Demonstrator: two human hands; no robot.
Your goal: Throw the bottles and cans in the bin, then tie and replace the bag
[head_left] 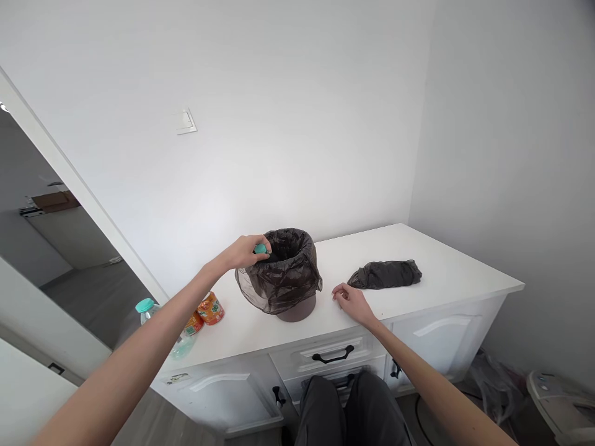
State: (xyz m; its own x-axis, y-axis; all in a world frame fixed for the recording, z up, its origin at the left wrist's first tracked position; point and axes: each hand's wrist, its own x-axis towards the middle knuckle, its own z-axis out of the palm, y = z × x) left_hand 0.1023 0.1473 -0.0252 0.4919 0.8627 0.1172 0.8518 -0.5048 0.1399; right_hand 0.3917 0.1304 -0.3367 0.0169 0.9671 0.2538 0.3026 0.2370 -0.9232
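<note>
At the left rim of a brown trash can (297,311) is my left hand (245,250), closed on a teal cap (260,249) like the one on a bottle nearby. Whatever lies below that cap is hidden by the can's rim. A dark, see-through trash bag (283,286) lines the can and hangs loosely over its outside. My right hand (352,303) hovers or rests by the countertop, its fingers loosely curled and apart, with nothing visible in them. Just beyond it lies a roll of dark trash bags (388,274).
A clear bottle with a teal lid (145,305) and orange cans (211,308) stand on the left end of the white cabinet top (372,244), partly behind my left forearm. Black drawer handles (333,355) stick out in front. Walls border the back and right.
</note>
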